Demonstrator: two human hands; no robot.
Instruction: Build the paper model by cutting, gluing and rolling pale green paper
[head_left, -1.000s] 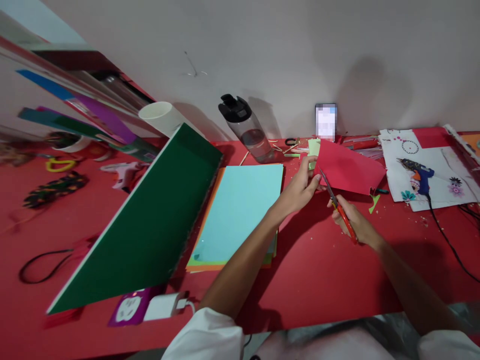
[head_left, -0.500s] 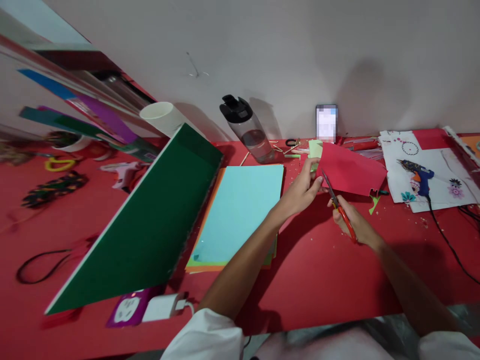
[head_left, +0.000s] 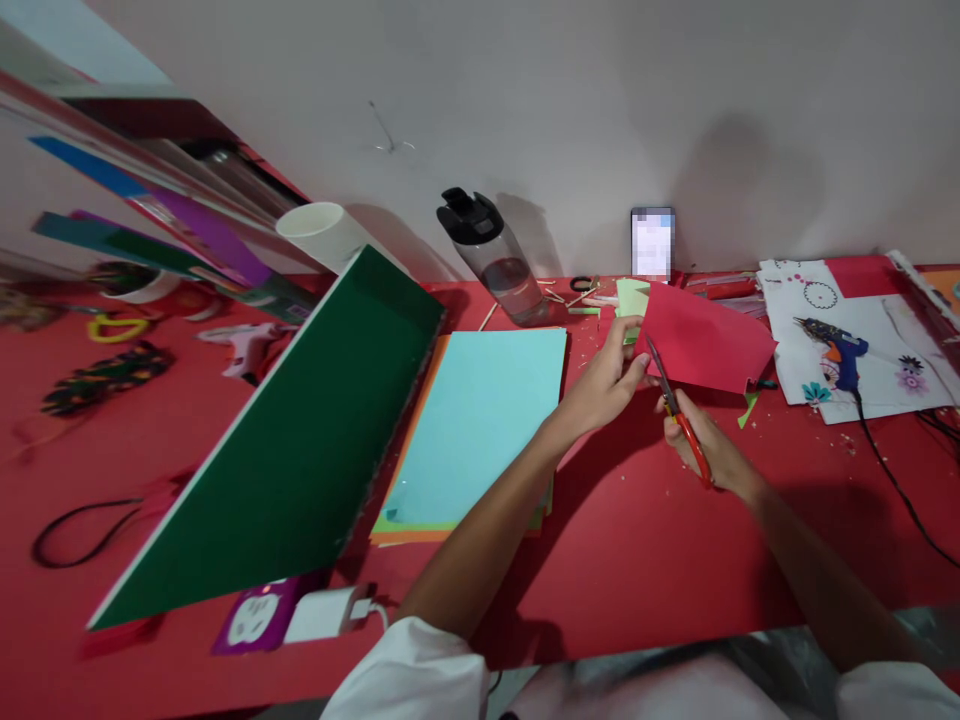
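Observation:
A sheet of red paper (head_left: 705,340) is raised above the red table, its left edge pinched between the thumb and fingers of my left hand (head_left: 611,380). My right hand (head_left: 705,445) grips scissors (head_left: 688,430) by their red handles. The blades point up and away from me and lie against the paper's lower left part, close to my left thumb. A green paper scrap (head_left: 748,410) lies on the table just below the sheet's right corner.
Left of my hands lies a stack of coloured paper (head_left: 487,420), beside a leaning green board (head_left: 300,450). Behind stand a water bottle (head_left: 499,260) and a phone (head_left: 653,244) against the wall. A blue glue gun (head_left: 844,355) rests on white paper (head_left: 870,395) at right.
The red sheet has shifted very slightly to the right in my left hand. Both hands stay nearly in place, with the scissors still at the sheet's left part.

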